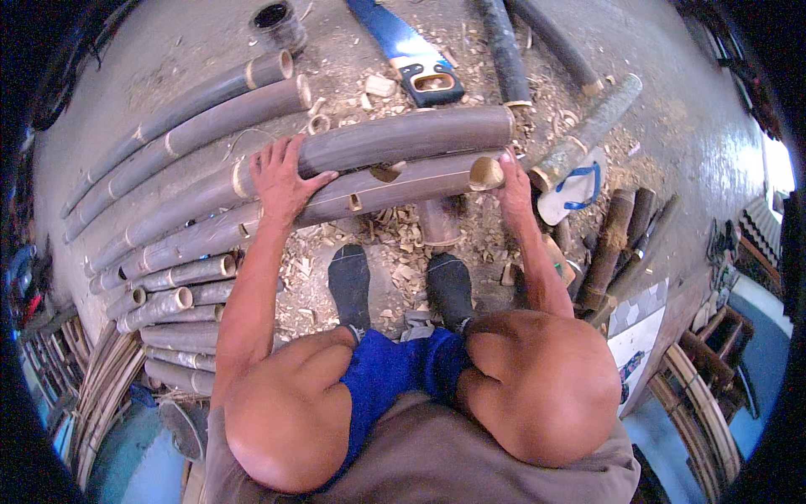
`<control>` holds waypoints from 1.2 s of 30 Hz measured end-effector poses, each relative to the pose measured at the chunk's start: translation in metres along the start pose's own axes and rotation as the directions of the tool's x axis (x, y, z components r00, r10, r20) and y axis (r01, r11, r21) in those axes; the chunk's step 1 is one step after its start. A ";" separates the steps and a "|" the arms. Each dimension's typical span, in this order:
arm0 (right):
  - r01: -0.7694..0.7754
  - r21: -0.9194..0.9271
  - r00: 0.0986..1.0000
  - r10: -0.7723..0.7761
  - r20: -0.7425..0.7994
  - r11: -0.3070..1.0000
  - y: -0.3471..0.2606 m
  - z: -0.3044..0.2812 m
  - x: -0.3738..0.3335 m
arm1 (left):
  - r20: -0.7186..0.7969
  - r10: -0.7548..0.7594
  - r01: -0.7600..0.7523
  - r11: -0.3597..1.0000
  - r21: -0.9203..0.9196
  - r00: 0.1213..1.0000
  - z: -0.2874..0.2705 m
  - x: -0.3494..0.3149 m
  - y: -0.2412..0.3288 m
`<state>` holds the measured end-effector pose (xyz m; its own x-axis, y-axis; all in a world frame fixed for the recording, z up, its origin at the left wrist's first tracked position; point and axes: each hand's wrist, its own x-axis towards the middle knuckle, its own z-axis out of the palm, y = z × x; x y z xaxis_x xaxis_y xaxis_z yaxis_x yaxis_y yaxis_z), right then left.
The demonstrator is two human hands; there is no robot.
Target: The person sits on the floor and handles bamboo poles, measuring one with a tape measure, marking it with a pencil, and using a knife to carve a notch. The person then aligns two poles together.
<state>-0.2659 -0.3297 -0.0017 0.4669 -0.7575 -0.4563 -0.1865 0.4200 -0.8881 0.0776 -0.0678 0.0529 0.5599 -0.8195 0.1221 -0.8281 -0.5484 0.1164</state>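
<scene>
Two thick brown bamboo poles lie side by side in front of me. The near pole [401,182] has a wide notch and small rectangular holes cut along it, and a slanted opening by its right end. My left hand [284,183] grips over the far pole [403,134], fingers spread across its top and thumb stretched toward the near one. At the near pole's right end, my right hand [515,191] is closed round it, thumb on top and some fingers hidden. A short bamboo piece [439,223] shows beneath the poles, between my feet.
A handsaw [411,57] with a blue blade lies beyond the poles among wood chips. More bamboo poles [227,109] lie at far left, with cut lengths [164,307] stacked nearer. On the right are a flip-flop [573,189] and bamboo pieces [610,244].
</scene>
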 end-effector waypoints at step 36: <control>0.057 0.002 0.996 -0.057 -0.074 0.998 0.041 -0.029 0.025 | 0.330 0.183 -0.120 0.972 -0.201 0.926 -0.007 0.031 -0.035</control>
<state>-0.2869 -0.3455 -0.0514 0.4112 -0.8151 -0.4081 -0.1581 0.3772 -0.9125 0.1242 -0.0727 0.0592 0.3580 -0.9140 -0.1908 -0.8665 -0.4014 0.2967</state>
